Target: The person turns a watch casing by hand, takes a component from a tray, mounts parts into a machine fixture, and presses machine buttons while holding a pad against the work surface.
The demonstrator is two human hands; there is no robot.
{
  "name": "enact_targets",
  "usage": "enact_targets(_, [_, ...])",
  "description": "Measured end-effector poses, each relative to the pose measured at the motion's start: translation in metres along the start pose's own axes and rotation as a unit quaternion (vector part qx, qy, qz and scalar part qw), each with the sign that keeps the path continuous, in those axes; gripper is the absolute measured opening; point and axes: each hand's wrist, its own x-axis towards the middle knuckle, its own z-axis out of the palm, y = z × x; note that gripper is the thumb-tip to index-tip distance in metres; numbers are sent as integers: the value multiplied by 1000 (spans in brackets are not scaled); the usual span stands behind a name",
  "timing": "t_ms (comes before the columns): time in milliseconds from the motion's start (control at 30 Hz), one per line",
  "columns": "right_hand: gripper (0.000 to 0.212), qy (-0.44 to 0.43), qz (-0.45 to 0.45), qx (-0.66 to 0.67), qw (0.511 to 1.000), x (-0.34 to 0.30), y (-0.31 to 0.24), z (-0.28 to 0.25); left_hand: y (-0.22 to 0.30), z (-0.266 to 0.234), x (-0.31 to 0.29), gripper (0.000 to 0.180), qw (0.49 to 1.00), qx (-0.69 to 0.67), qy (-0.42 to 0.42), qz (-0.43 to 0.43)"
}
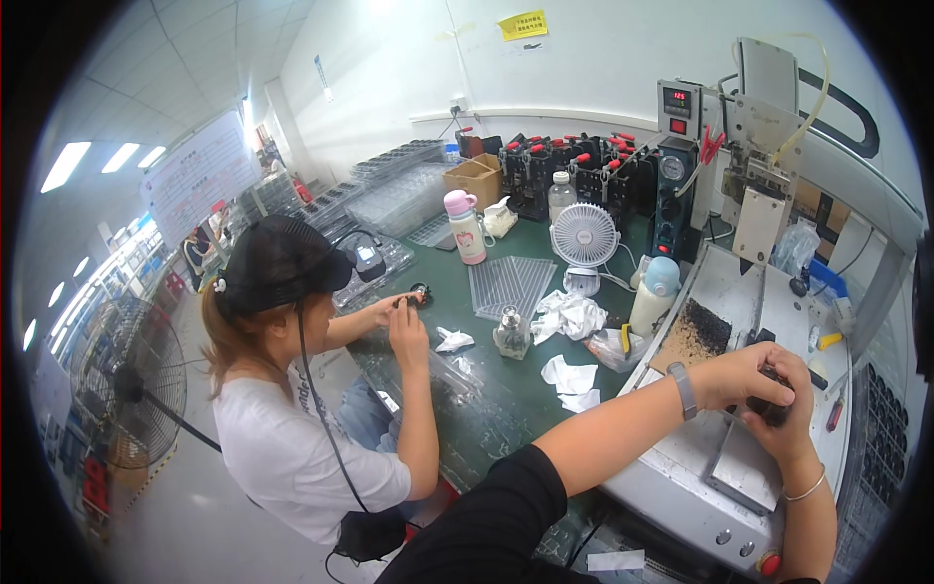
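Over the bed of a white bench machine (681,479), both my hands close round a small dark piece (772,397). My left hand (732,378), with a grey band at its wrist, grips it from the left. The fingers of my right hand (790,423), whose wrist carries a thin bracelet, wrap it from the right. Fingers cover most of the piece, so its kind cannot be made out. Just below my hands is a flat metal block (747,469) on the machine bed. A brown board with black crumbs (702,336) lies beyond my left wrist.
The machine's head (761,219) rises behind my hands. A red button (770,564) sits on its front. On the green table (486,414) stand a white fan (585,238), a pale bottle (654,297), crumpled tissues (569,316) and a glass jar (511,336). A co-worker (292,409) works at left.
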Motion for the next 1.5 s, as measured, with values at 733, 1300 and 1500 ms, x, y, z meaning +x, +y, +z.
enact_targets(733, [74, -46, 17, -22, 999, 8, -7, 0, 8, 3, -9, 103, 965, 229, 85, 90])
enact_targets(1300, [67, 10, 25, -51, 998, 10, -11, 2, 6, -1, -6, 105, 950, 274, 78, 129])
enact_targets(1500, [65, 4, 4, -48, 999, 10, -8, 1, 7, -1, -7, 104, 943, 304, 95, 99])
